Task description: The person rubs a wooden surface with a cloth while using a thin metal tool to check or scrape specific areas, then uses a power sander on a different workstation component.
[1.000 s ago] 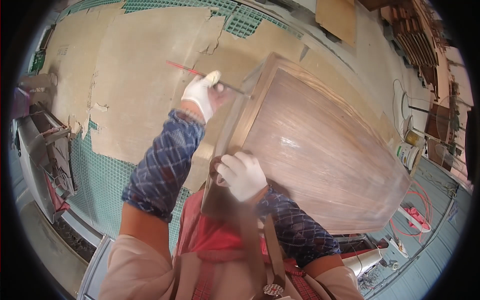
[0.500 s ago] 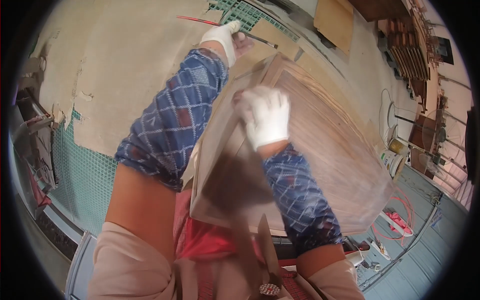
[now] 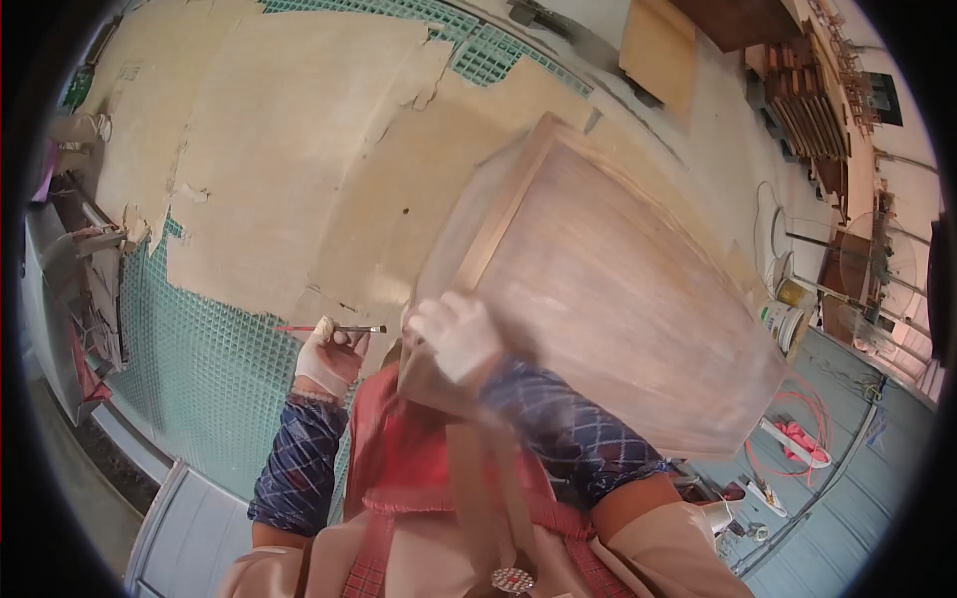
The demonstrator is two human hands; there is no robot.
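My left hand (image 3: 329,361), in a white glove with bare fingertips, pinches a thin paintbrush (image 3: 359,329) with a red handle and a dark flat tip. It is held just left of a large wooden panel (image 3: 618,289). The panel has a raised strip near its left edge and pale, streaky, brownish grain. My gloved right hand (image 3: 459,337) is curled at the panel's near left edge, its fingers smeared by motion. Whatever lies under these fingers is hidden. Blue checked sleeves cover both forearms.
Torn brown cardboard (image 3: 269,130) covers much of a green grating (image 3: 199,349). On the right are a white bucket (image 3: 783,324), a red hose (image 3: 825,419) and a standing fan (image 3: 857,264). Wooden pieces (image 3: 807,100) are stacked at the far right.
My left hand has come back toward me with the paintbrush, from beyond the panel to its near left. My right hand has slid from the panel's upper part toward its near left edge.
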